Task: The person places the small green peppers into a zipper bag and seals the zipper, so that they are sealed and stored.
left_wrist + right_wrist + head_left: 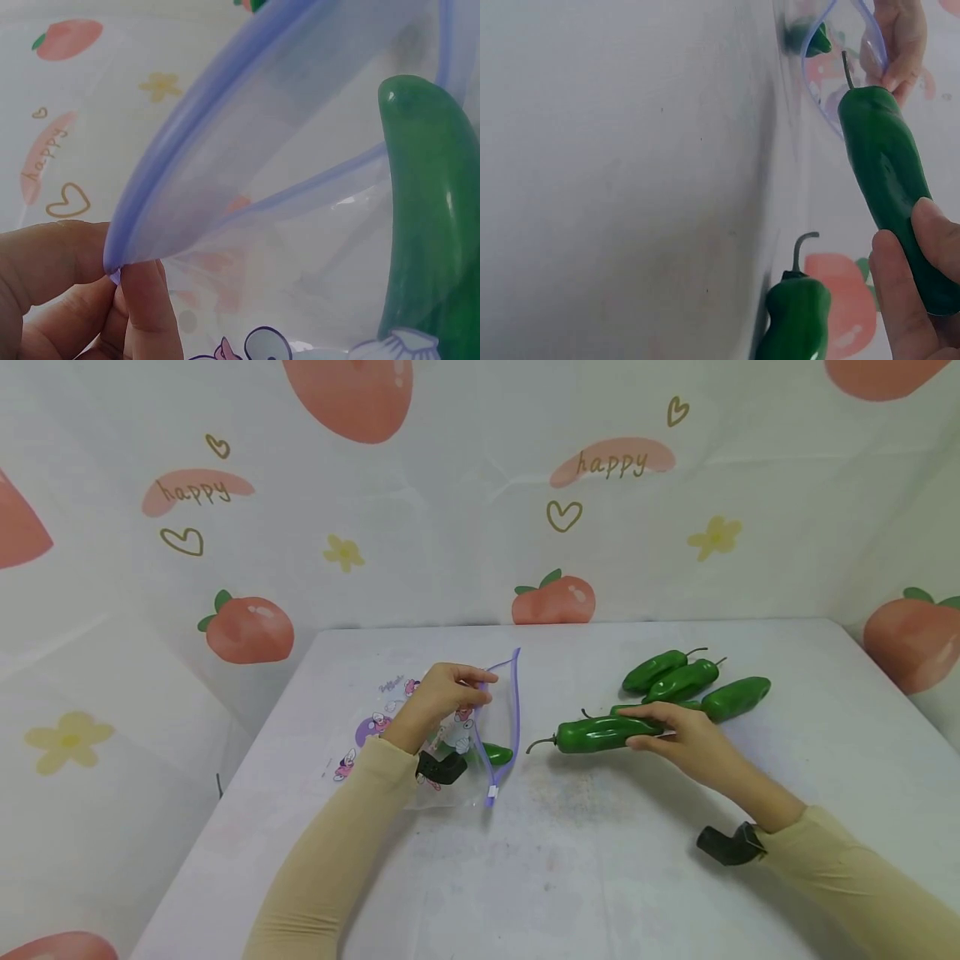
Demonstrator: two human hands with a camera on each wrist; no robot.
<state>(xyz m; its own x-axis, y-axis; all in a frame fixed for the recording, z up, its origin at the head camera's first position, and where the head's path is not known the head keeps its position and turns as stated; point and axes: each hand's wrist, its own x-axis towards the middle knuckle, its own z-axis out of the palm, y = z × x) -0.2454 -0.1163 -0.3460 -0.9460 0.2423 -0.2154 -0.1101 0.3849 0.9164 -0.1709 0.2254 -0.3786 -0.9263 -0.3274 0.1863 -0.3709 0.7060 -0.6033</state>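
Note:
My left hand (448,692) pinches the purple-edged mouth of a clear zip bag (515,710) printed with cartoon figures. The bag's mouth gapes toward the right, its white slider (492,792) at the near end. Inside lies one green pepper (497,754), which also shows large through the plastic (427,202) in the left wrist view. To the right of the bag, my right hand (678,735) grips another green pepper (592,735) by its tip end, between thumb and fingers. That pepper's thin stem points left toward the bag opening.
Several more green peppers (678,681) lie in a group at the back right of the white table (555,877), partly behind my right hand. A white cloth (450,510) printed with peaches and hearts hangs behind the table.

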